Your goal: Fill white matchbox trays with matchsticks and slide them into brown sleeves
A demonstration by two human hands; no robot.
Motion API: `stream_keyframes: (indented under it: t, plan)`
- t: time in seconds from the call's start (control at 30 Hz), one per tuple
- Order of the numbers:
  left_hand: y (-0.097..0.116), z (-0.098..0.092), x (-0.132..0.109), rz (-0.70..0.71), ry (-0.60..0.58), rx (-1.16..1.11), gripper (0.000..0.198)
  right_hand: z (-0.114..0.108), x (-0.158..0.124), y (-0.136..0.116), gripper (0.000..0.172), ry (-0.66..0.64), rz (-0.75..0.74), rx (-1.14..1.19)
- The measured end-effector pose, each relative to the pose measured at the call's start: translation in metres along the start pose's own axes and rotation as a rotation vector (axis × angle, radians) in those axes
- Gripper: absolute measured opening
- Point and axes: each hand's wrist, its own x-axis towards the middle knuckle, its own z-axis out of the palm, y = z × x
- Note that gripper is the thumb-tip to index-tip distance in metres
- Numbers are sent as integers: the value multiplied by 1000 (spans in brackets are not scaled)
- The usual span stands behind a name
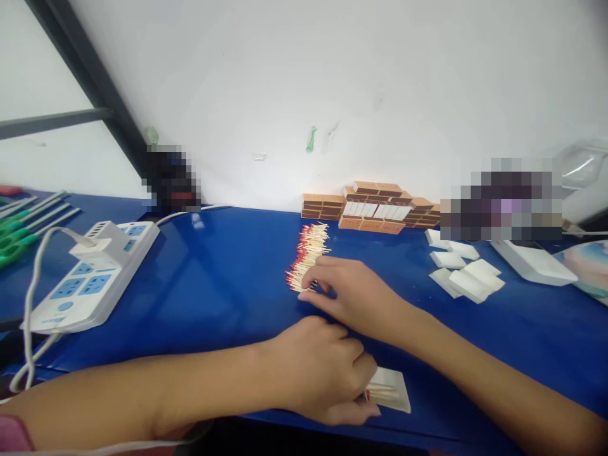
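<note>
Right hand at match pile, left hand over part-filled tray

Right hand [349, 288]: reaches in from the right, thumb and index curved toward each other at the near end of the match pile [311, 247]. Fingertips right at the nearest sticks, overlapping them in view; can't tell if any match is pinched. The rest of the pile runs away from the fingers toward the wall [266, 82], a long loose row, red heads mostly left, bare ends right.

Left hand [327, 370]: nearer the body than the right, back of hand up, fingers curled, thumb below. Covers the left end of a white tray [403, 389]; tray's right end sticks out past the knuckles. A few matches [387, 392] lie inside, one red head showing by the thumb. Can't tell whether the fingers grip the tray, the matches or both; contact hidden.

Tray sits close to the table's near edge, below the right forearm, well apart from the pile.

Around: blue table [228, 278]. Stacked matchboxes [373, 224] against the wall, beyond the pile and to its right, one layer showing white. Loose white pieces [468, 284] in a scatter, right of the right hand. Power strip [109, 288] with a white plug [97, 250], far left. Green-handled tools [14, 244] past it, at the left border.
</note>
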Motion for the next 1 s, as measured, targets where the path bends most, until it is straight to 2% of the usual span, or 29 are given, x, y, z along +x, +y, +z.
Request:
stream_keyframes:
  t: [0.2,0.37,0.6,0.73,0.83,1.0]
  plan:
    - [-3,2,0,9,-16,-39,43,13,10,-2,14,-66,74,-190]
    - [-16,-21,-13,-71,-81,-86,33,12,8,4,11,-87,103,-122]
    - [-58,-57,-44,-180,-159,-105,25,5,11,6,13,-166,145,-189]
    - [-76,-66,-47,-313,-198,-138,22,4,8,9,15,-193,162,-243]
    - [-79,-69,-44,-360,-233,-178,24,4,3,10,16,-181,160,-248]
    - [-82,-71,-43,-396,-222,-197,26,9,0,14,14,-186,111,-216]
